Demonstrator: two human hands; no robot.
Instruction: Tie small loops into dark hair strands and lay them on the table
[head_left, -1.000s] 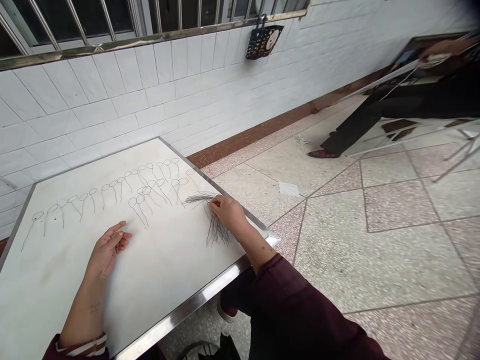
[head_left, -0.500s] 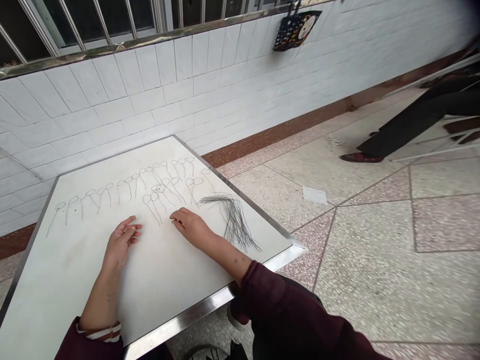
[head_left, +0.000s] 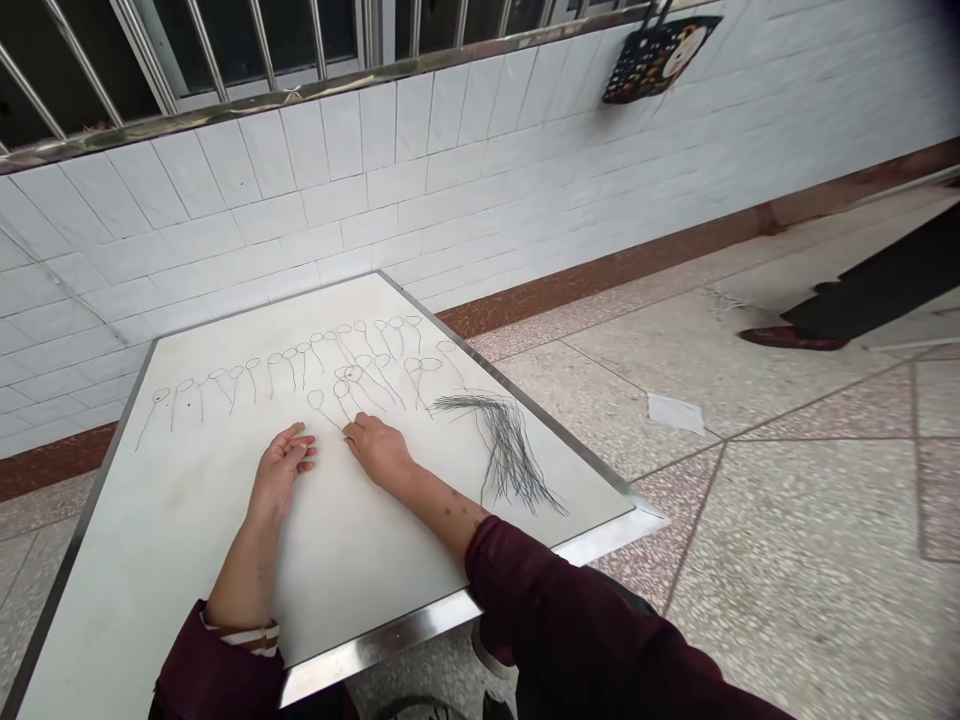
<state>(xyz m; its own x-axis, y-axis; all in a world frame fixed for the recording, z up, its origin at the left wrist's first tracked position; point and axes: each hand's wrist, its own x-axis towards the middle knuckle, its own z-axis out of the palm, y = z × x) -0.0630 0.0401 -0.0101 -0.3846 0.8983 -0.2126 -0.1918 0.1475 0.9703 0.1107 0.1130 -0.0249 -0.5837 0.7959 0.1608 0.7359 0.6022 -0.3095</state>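
My right hand (head_left: 377, 448) pinches the tail end of a thin dark wire with a loop (head_left: 316, 399) at its far end. That loop lies left of the fingertips, just above or on the white tabletop (head_left: 195, 560); which one I cannot tell. Close by on the left, my left hand (head_left: 282, 466) hovers with fingers loosely bent and apart, nothing visible in them. Beyond both hands, several similar looped wires (head_left: 276, 360) lie in uneven rows. A bundle of straight, unlooped wires (head_left: 516, 455) spreads out right of my right hand.
The metal table edge (head_left: 390, 640) runs along my side. White tiled wall (head_left: 247, 230) rises behind the table, with a dark patterned bag (head_left: 660, 60) hanging there. At right are a person's leg and shoe (head_left: 795, 338), plus a white paper (head_left: 675, 412) on the floor.
My view has turned slightly left. My right hand has taken hold of one looped wire's tail and drawn its loop leftward, apart from the neighbouring loops. My left hand stays open.
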